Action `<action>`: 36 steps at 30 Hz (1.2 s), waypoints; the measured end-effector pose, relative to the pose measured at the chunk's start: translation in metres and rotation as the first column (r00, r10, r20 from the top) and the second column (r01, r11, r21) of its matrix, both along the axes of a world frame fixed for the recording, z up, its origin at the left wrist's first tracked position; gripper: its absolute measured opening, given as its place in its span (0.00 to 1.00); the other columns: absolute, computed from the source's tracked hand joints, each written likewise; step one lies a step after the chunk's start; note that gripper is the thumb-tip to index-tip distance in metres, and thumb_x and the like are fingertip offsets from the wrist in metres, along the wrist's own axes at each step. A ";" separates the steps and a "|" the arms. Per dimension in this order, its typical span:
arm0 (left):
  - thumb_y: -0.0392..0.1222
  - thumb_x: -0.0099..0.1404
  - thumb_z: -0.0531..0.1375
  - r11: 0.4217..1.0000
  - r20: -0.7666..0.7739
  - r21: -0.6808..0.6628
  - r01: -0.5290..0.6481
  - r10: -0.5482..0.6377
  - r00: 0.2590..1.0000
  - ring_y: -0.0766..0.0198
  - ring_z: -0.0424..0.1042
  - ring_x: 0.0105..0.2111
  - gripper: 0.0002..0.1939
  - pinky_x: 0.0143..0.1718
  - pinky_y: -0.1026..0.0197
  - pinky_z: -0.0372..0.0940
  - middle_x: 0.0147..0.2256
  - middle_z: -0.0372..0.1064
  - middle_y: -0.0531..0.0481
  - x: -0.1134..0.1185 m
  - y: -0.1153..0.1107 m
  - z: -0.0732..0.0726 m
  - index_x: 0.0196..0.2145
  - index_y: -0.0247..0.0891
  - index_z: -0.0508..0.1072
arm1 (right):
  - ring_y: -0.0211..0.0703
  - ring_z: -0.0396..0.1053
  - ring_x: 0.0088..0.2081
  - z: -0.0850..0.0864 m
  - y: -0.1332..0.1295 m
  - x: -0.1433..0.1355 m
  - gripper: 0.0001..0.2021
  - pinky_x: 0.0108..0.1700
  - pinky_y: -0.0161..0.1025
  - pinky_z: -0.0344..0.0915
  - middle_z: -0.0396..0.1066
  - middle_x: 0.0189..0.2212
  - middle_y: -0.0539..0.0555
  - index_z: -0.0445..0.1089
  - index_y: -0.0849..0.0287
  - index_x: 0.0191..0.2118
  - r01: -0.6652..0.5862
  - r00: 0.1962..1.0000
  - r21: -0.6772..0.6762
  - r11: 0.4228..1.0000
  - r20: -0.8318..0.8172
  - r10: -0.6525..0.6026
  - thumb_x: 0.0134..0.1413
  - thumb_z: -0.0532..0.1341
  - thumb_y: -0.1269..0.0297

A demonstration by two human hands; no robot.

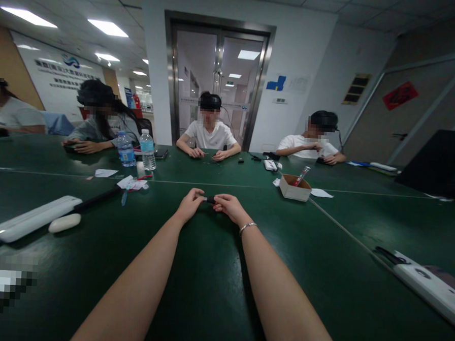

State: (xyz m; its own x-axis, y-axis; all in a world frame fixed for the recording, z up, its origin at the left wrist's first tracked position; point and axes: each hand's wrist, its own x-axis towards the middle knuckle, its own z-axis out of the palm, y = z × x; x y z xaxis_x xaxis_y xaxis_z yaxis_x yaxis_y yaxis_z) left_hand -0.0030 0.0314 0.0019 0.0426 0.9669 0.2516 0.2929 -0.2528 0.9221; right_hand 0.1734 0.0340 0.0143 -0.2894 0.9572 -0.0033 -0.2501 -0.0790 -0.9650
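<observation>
Both my hands meet over the green table (207, 261), around a small dark, pen-like object (209, 200) with a light tip at its left end. My left hand (191, 204) has its fingertips closed at the light tip. The dark right end is pinched between the fingers of my right hand (228, 208), and a silvery bracelet (247, 228) circles that wrist. The object lies roughly level, just above or on the tabletop; which of these I cannot tell.
Left: two water bottles (126, 150), paper scraps (132, 183), a long white device (36, 218) and a white oval object (65, 223). Right: an open box (295, 188), a cable and a white power strip (429, 288). Several people sit across the table.
</observation>
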 end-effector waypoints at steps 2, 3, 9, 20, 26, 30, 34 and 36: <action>0.48 0.61 0.52 1.000 0.002 -0.021 0.010 -0.010 1.000 0.66 0.65 0.26 0.15 0.26 0.65 0.59 0.26 0.66 0.51 0.000 -0.001 0.001 0.42 0.37 0.66 | 0.35 0.69 0.22 0.000 0.000 0.000 0.04 0.22 0.27 0.68 0.71 0.24 0.57 0.69 0.68 0.33 -0.004 1.000 -0.002 1.000 -0.001 0.004 0.50 0.65 0.75; 0.49 0.61 0.51 1.000 -0.002 -0.019 0.020 -0.020 1.000 0.66 0.66 0.26 0.16 0.26 0.65 0.59 0.26 0.66 0.51 0.000 -0.001 0.001 0.42 0.37 0.66 | 0.35 0.69 0.22 0.000 0.000 0.000 0.04 0.22 0.27 0.68 0.70 0.24 0.57 0.69 0.68 0.33 -0.003 1.000 -0.002 1.000 0.000 0.003 0.49 0.64 0.75; 0.48 0.60 0.53 1.000 -0.033 -0.006 0.026 -0.026 0.999 0.65 0.67 0.28 0.15 0.29 0.64 0.60 0.29 0.68 0.50 0.000 -0.003 0.002 0.41 0.37 0.67 | 0.34 0.69 0.22 -0.002 0.002 0.001 0.03 0.23 0.26 0.68 0.70 0.23 0.57 0.68 0.69 0.34 -0.007 1.000 -0.002 1.000 0.000 0.007 0.52 0.62 0.77; 0.50 0.60 0.52 1.000 -0.066 0.002 0.023 -0.023 0.998 0.64 0.66 0.26 0.17 0.29 0.62 0.59 0.24 0.66 0.52 0.000 -0.005 0.005 0.41 0.36 0.69 | 0.34 0.70 0.22 -0.003 0.002 0.001 0.04 0.24 0.26 0.68 0.71 0.23 0.56 0.68 0.69 0.35 -0.008 1.000 0.000 1.000 0.008 0.008 0.52 0.62 0.78; 0.48 0.59 0.52 1.000 -0.041 -0.002 0.029 -0.029 0.999 0.64 0.65 0.26 0.17 0.27 0.63 0.58 0.24 0.66 0.51 -0.001 0.000 0.000 0.41 0.36 0.70 | 0.35 0.70 0.22 -0.001 0.001 0.001 0.03 0.24 0.26 0.69 0.71 0.24 0.57 0.68 0.69 0.35 -0.004 1.000 -0.004 1.000 0.005 0.004 0.53 0.61 0.78; 0.46 0.58 0.53 0.999 -0.024 0.002 0.041 -0.041 0.999 0.64 0.65 0.27 0.16 0.28 0.64 0.58 0.26 0.66 0.52 -0.002 -0.002 0.002 0.41 0.37 0.70 | 0.35 0.70 0.22 0.000 0.001 0.001 0.02 0.24 0.26 0.69 0.71 0.23 0.57 0.68 0.70 0.35 -0.006 1.000 -0.008 1.000 0.012 0.007 0.54 0.60 0.79; 0.48 0.59 0.52 0.998 -0.029 -0.002 0.059 -0.059 0.998 0.65 0.64 0.25 0.16 0.27 0.64 0.57 0.23 0.64 0.53 -0.002 -0.002 0.002 0.40 0.36 0.70 | 0.35 0.70 0.22 0.000 0.001 0.001 0.02 0.24 0.26 0.69 0.71 0.23 0.57 0.68 0.70 0.35 -0.004 1.000 -0.013 1.000 0.014 0.005 0.54 0.60 0.79; 0.45 0.58 0.53 0.998 -0.026 0.007 0.055 -0.055 0.998 0.64 0.65 0.28 0.15 0.29 0.64 0.58 0.26 0.66 0.52 -0.001 -0.003 0.004 0.40 0.36 0.70 | 0.35 0.70 0.22 -0.001 0.001 0.001 0.02 0.24 0.26 0.69 0.71 0.23 0.57 0.68 0.70 0.35 -0.006 1.000 -0.007 1.000 0.010 0.006 0.53 0.61 0.78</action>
State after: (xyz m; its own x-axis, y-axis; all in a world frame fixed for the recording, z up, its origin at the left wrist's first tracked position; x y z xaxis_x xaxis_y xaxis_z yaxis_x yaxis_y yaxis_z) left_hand -0.0039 0.0281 0.0055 0.1019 0.9611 0.2569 0.3021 -0.2759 0.9125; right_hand 0.1743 0.0351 0.0135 -0.2953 0.9553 -0.0125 -0.2399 -0.0868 -0.9669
